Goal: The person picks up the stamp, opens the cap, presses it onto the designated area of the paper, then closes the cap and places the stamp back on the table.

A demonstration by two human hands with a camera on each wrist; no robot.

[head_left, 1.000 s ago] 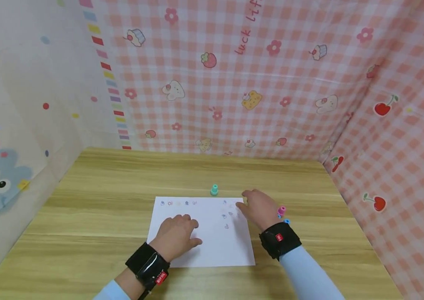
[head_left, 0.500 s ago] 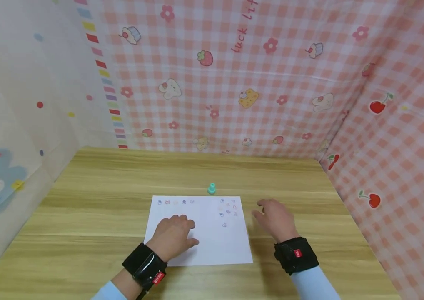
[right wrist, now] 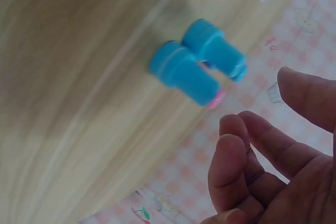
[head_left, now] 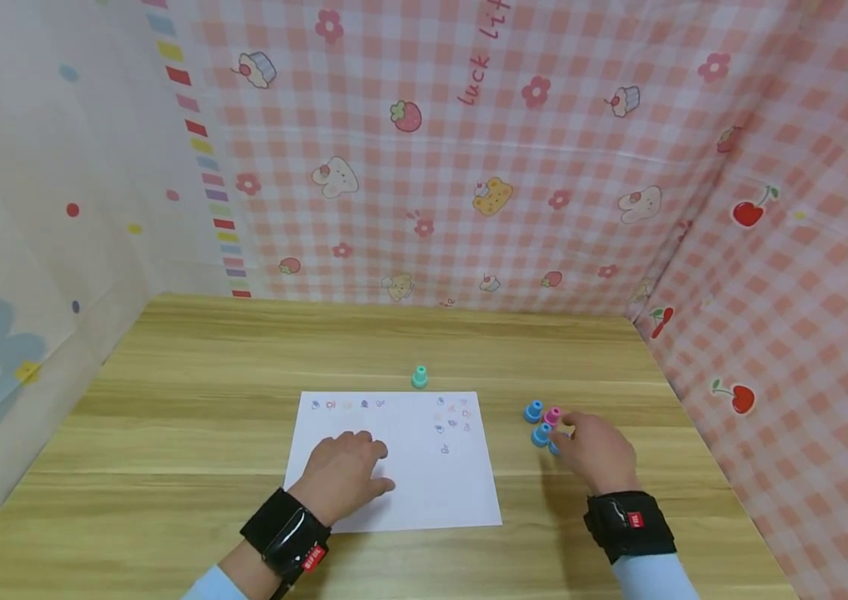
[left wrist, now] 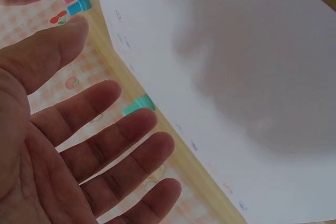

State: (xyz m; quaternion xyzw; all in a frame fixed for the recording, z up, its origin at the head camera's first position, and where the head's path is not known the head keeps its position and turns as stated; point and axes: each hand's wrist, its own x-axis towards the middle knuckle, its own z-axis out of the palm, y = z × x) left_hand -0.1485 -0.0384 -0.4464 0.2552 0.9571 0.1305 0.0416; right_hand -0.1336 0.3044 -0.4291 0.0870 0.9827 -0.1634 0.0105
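Observation:
A white sheet of paper [head_left: 431, 496] lies on the table, with small coloured prints along its top left and top right. My left hand [head_left: 344, 473] hovers low over the sheet, fingers loosely bent; the left wrist view shows its palm [left wrist: 47, 171] holding nothing. To the right of the paper, several blue stamps [head_left: 533, 411] and a pink stamp [head_left: 552, 416] stand close together. My right hand [head_left: 600, 450] is at their right side, thumb and fingers apart. In the right wrist view, two blue stamps [right wrist: 184, 72] stand beyond the bare fingertips, mostly hiding the pink one.
A green stamp [head_left: 420, 377] stands alone just behind the paper's far edge. The wooden table [head_left: 281, 342] ends at a pink checked cloth wall [head_left: 424, 167] behind, with another cloth wall [head_left: 791, 350] on the right and a pale one on the left.
My right hand has moved from the paper's far right corner rightward to beside the stamp cluster, which it had covered half a second ago. My left hand has stayed over the sheet.

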